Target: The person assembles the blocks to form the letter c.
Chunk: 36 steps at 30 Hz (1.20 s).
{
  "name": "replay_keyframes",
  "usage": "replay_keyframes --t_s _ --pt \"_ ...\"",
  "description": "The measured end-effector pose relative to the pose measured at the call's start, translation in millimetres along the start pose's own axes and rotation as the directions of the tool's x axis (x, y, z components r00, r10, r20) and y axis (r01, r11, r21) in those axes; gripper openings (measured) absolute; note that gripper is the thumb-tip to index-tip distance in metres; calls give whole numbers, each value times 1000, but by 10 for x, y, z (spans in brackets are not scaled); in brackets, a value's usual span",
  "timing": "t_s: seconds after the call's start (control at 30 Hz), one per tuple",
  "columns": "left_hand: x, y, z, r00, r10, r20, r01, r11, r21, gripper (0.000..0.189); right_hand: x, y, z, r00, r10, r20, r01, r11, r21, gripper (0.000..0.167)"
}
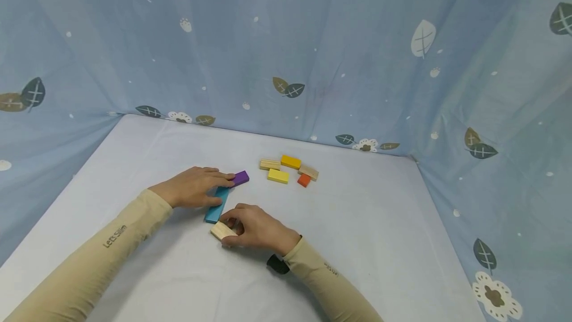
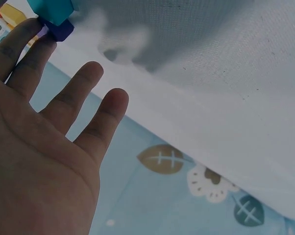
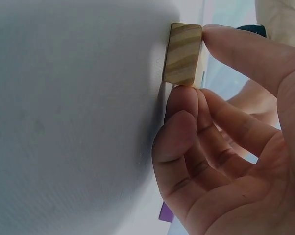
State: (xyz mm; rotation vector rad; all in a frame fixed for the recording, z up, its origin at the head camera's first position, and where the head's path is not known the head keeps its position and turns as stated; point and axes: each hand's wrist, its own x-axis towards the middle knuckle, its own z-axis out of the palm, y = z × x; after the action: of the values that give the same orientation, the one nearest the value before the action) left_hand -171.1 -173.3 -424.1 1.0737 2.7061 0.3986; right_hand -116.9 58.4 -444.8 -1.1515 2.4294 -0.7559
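My right hand (image 1: 260, 230) pinches a natural wooden block (image 1: 222, 231) between thumb and fingers, at the near end of a flat blue block (image 1: 216, 209). Its striped end grain shows in the right wrist view, where the wooden block (image 3: 183, 55) stands between thumb tip and fingertips. With fingers spread and nearly straight, my left hand (image 1: 195, 187) reaches over the far end of the blue block. Two of its fingertips touch the purple block (image 2: 62, 30), which meets the blue block (image 2: 52, 10) at an angle. Part of the purple block lies hidden under the fingers.
Farther back on the white tabletop (image 1: 366, 222) sits a loose group: a yellow block (image 1: 278, 176), an orange-yellow block (image 1: 291, 161), a ridged wooden block (image 1: 270, 164), a plain wooden block (image 1: 309, 172) and a small red block (image 1: 304, 180). A patterned blue curtain (image 1: 250, 53) borders the table.
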Motion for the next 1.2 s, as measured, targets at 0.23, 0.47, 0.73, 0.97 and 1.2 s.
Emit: replay_keyframes --t_s 0.23,0.47,0.73,0.97,1.2 --pt "-4 0 6 1000 -1 -6 1 1000 0 52 13 -13 39 1000 14 4 -14 1000 14 43" --pt "-12 0 3 1000 -4 -11 4 1000 -16 52 11 -40 62 1000 22 -7 -21 999 25 41" --pt "-15 7 -3 1000 3 -10 -3 1000 -16 52 12 -63 71 999 33 -7 -33 999 33 41" --pt "-14 23 -13 1000 -5 0 5 1000 -11 53 -15 -60 38 999 33 -17 -31 997 65 40" --pt "-3 18 -8 1000 -12 12 12 1000 -6 54 -70 -15 -16 997 6 -73 -2 999 53 42"
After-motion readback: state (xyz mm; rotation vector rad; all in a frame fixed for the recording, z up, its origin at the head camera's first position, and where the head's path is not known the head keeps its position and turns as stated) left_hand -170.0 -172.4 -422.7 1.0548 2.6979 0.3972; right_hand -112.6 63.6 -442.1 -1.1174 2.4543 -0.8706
